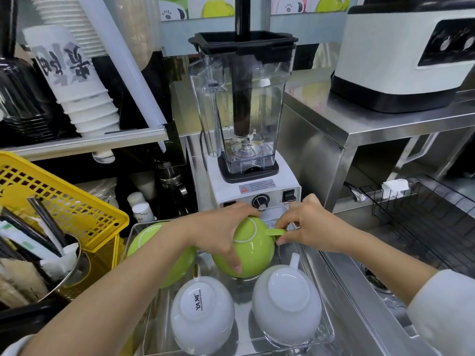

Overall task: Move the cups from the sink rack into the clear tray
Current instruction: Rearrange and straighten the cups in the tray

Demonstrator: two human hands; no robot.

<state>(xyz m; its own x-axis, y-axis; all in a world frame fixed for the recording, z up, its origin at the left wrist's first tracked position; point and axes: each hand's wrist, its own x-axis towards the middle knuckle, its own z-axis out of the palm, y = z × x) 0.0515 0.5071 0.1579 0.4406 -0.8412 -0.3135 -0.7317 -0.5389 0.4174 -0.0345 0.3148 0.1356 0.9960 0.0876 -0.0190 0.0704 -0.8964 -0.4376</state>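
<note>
A clear tray (324,330) sits low in the middle. In it, upside down, are two white cups (203,314) (285,301) at the front and a green cup (154,240) at the back left, partly behind my left forearm. A second green cup (254,247) is tilted, base up, at the back right of the tray. My left hand (221,235) grips its body. My right hand (308,224) pinches its handle. The black wire sink rack (421,214) at the right shows no cups.
A blender (244,111) stands just behind the tray. A yellow basket (72,201) and a metal pot of utensils (61,260) sit at the left. A steel shelf (372,124) carrying a white machine (401,55) rises at the right, with the sink (377,281) below it.
</note>
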